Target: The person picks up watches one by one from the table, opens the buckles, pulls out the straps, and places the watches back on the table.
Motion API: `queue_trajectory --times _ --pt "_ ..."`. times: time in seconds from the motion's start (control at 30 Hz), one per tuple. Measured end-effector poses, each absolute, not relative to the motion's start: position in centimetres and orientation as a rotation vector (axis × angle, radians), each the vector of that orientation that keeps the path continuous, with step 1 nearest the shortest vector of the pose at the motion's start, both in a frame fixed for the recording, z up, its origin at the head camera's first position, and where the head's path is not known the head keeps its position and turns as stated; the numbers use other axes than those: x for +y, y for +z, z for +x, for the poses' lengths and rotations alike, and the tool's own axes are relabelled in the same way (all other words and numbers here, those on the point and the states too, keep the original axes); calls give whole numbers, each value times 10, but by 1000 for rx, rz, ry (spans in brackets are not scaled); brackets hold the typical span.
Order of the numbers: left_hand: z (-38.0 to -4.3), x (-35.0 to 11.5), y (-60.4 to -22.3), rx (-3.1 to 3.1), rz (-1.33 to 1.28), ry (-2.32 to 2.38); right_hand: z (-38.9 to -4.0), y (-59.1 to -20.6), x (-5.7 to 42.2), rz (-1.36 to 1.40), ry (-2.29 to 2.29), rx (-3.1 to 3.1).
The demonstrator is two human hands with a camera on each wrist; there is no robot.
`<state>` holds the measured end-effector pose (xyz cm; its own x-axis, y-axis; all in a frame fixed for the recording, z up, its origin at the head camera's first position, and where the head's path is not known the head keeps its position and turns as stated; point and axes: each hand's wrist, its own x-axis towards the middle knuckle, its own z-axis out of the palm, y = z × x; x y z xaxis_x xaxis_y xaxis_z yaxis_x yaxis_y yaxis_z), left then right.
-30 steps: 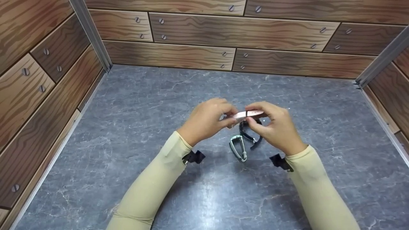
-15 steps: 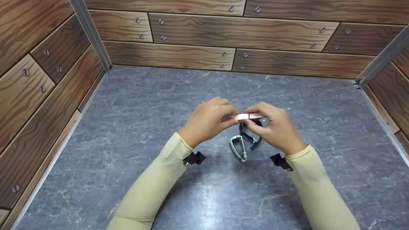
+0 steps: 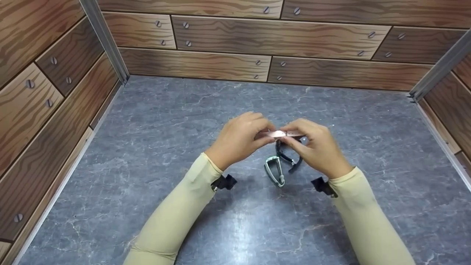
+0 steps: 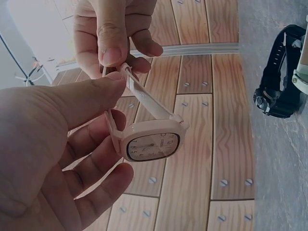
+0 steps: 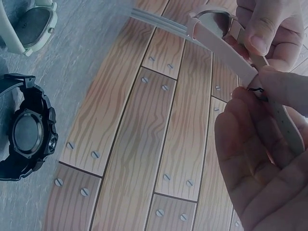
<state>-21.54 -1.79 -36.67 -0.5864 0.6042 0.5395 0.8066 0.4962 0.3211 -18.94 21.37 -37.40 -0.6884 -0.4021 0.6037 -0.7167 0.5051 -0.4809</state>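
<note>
Pink watch (image 4: 153, 145) is held between left hand (image 3: 239, 139) and right hand (image 3: 317, 145), above grey tabletop (image 3: 184, 103) | left: strap (image 5: 222, 50) is pinched | middle: pale-green watch (image 5: 36, 29) and black watch (image 5: 29, 132) are seen lying below, near each other | right: strap is also pinched, at what is probably the half-hidden buckle (image 5: 256, 90)
</note>
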Motion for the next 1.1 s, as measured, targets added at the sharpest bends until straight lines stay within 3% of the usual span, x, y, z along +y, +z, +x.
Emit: queue_trajectory --times 0.63,1.1 --pt "-219 -21 -365 -2403 -1156 -813 -192 -375 219 898 1023 -2377" --pt "-226 -30 -364 -2363 -1004 -1064 -195 -377 223 747 1011 -2506"
